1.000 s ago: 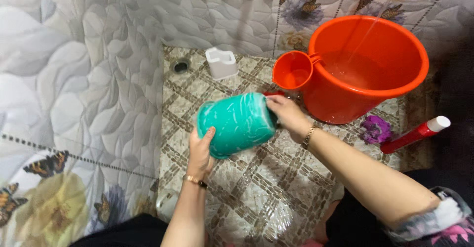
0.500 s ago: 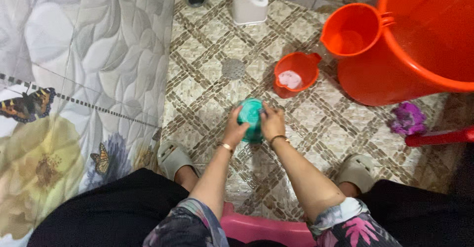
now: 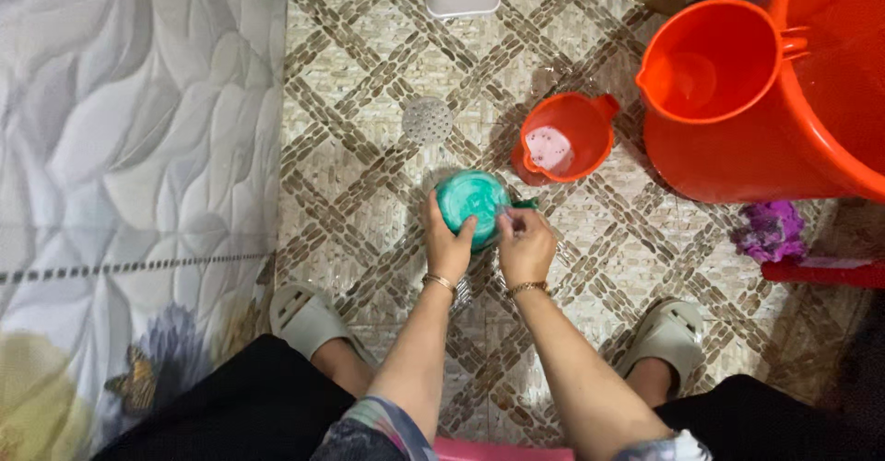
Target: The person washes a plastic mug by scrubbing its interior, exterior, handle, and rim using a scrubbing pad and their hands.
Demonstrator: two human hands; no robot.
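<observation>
You have the green cup (image 3: 472, 205) sitting upside down on the patterned floor (image 3: 369, 147), just this side of the round drain cover (image 3: 428, 120) and beside the small orange jug (image 3: 564, 136). Your left hand (image 3: 449, 242) wraps the near-left side of the cup with the fingers curled onto its wall, a firm hold. Your right hand (image 3: 526, 244) sits at the cup's right edge, fingers bunched narrow against it; whether they pinch a cloth or scrubber there cannot be told from this view.

To scrub the cup well, keep the left hand as the anchor and press down lightly so the rim stays flat on the floor and does not skid on the wet tiles. Let the right hand do the travelling, working round the wall in short overlapping strokes. Turn the cup a little with the left hand rather than reaching over the far side toward the drain cover.

Mind the small orange jug: it stands close to the cup's far-right side and looks to have something pale in it, so a wide elbow swing could tip it. The large orange bucket (image 3: 811, 101) and the pitcher (image 3: 705, 60) hung on its rim stand beyond that jug, well within reach for rinsing.
</observation>
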